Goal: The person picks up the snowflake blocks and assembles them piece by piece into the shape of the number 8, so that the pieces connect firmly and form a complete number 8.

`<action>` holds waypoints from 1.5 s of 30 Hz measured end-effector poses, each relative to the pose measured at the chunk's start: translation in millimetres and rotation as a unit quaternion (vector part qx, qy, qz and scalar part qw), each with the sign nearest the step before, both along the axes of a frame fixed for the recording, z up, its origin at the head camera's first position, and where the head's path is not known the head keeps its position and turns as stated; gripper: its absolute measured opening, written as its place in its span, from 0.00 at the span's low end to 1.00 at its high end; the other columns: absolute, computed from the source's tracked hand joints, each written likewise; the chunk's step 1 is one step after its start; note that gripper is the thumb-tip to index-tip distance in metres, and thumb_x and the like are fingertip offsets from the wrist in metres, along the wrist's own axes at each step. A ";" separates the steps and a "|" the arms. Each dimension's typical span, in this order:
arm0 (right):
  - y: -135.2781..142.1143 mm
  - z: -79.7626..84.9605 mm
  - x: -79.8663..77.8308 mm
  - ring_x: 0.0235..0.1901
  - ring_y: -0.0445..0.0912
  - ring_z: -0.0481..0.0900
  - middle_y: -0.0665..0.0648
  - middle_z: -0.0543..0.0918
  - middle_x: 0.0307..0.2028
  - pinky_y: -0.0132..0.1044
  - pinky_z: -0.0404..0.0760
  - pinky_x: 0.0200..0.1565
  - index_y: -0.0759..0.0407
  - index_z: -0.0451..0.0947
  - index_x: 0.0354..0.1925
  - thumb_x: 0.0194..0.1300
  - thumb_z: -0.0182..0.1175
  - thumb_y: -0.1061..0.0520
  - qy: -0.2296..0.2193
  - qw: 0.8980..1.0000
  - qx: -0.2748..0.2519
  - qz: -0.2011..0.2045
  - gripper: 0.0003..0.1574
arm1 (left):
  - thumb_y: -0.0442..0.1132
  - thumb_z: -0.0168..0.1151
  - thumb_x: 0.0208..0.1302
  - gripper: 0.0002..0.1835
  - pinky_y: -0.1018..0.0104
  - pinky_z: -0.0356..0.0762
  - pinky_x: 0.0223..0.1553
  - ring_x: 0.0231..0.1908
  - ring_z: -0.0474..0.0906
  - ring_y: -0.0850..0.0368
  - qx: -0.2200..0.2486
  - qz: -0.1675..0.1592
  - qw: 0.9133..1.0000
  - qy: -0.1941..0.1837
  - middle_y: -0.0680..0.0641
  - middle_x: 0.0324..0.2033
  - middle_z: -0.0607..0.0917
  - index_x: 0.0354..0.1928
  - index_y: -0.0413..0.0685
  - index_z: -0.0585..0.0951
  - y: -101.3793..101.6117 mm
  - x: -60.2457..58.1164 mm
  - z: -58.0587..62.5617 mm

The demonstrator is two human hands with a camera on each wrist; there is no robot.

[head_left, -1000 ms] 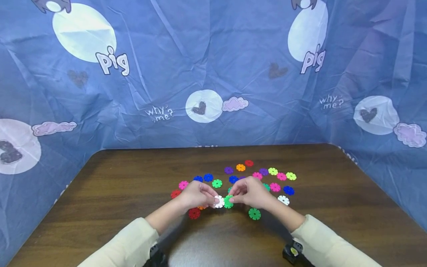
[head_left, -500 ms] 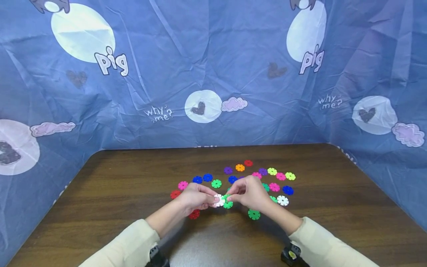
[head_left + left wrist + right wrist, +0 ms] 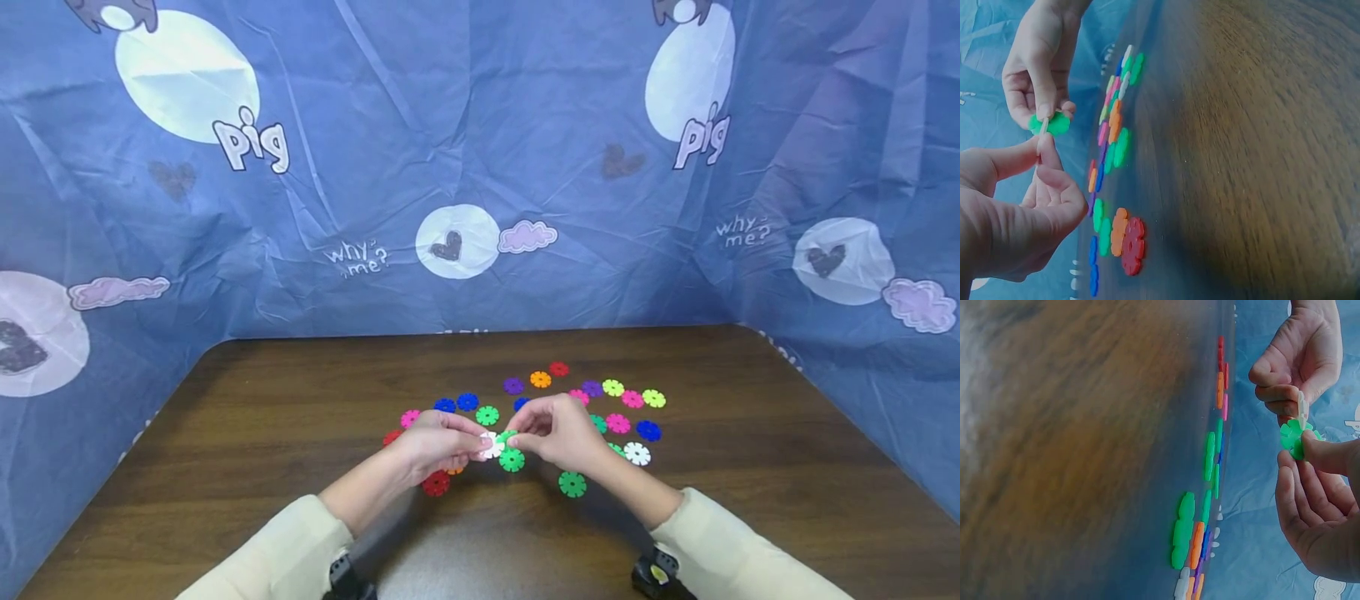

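My left hand (image 3: 442,443) pinches a white notched plastic disc (image 3: 491,447) between thumb and fingers, above the table. A green notched disc (image 3: 1291,434) is pinched by my right hand (image 3: 558,429). The two discs meet crosswise: in the left wrist view the white disc (image 3: 1044,127) shows edge-on against the face of the green disc (image 3: 1058,124). Their notches seem to overlap, but fingers partly cover the joint and I cannot tell how deep it goes. Below the hands, another green disc (image 3: 512,460) lies on the table.
Loose notched discs lie scattered on the brown wooden table (image 3: 285,383): a red disc (image 3: 436,483) left of the hands, a green disc (image 3: 572,484) and a white disc (image 3: 637,454) to the right, several more behind. A blue printed cloth (image 3: 375,150) hangs beyond the table.
The green disc in my right hand faced the head camera beside the white one; it has turned nearly edge-on and now crosses the white disc's rim. Both hands stay almost in place.
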State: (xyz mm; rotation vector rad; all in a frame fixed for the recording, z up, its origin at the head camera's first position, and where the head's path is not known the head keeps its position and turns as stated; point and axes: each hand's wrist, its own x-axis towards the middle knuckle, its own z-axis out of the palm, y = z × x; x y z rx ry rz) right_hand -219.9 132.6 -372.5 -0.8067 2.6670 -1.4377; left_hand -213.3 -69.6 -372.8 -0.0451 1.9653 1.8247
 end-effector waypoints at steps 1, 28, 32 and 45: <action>0.1 0.5 0.4 0.23 0.37 0.79 0.58 0.86 0.25 0.30 0.80 0.28 0.61 0.84 0.29 0.54 0.71 0.61 -0.003 1.000 0.001 0.001 0.04 | 0.30 0.65 0.59 0.13 0.78 0.71 0.25 0.21 0.75 0.65 0.000 0.000 1.000 -0.001 0.53 0.19 0.84 0.44 0.28 0.81 -0.4 0.1 0.5; 5.6 -2.5 -2.8 0.25 0.36 0.82 0.59 0.88 0.28 0.28 0.82 0.30 0.60 0.86 0.30 0.53 0.72 0.60 -0.015 1.000 0.002 0.020 0.05 | 0.30 0.65 0.59 0.11 0.78 0.76 0.27 0.25 0.83 0.64 -0.002 -0.009 1.000 -0.013 0.49 0.25 0.88 0.43 0.31 0.81 -1.2 7.6 7.9; 7.2 -0.6 -2.7 0.27 0.36 0.83 0.58 0.89 0.29 0.28 0.82 0.32 0.60 0.86 0.30 0.53 0.71 0.60 -0.018 0.999 0.014 0.029 0.05 | 0.31 0.64 0.61 0.13 0.77 0.80 0.30 0.27 0.85 0.62 -0.006 -0.036 0.999 -0.012 0.46 0.30 0.89 0.46 0.31 0.80 -3.3 8.5 9.5; 10.6 3.6 -7.2 0.31 0.35 0.85 0.55 0.89 0.30 0.28 0.83 0.39 0.58 0.86 0.31 0.56 0.70 0.60 -0.013 0.993 0.049 0.106 0.03 | 0.34 0.65 0.62 0.12 0.72 0.83 0.35 0.26 0.83 0.63 -0.061 -0.084 0.995 -0.003 0.49 0.28 0.89 0.43 0.32 0.84 -2.8 9.3 11.1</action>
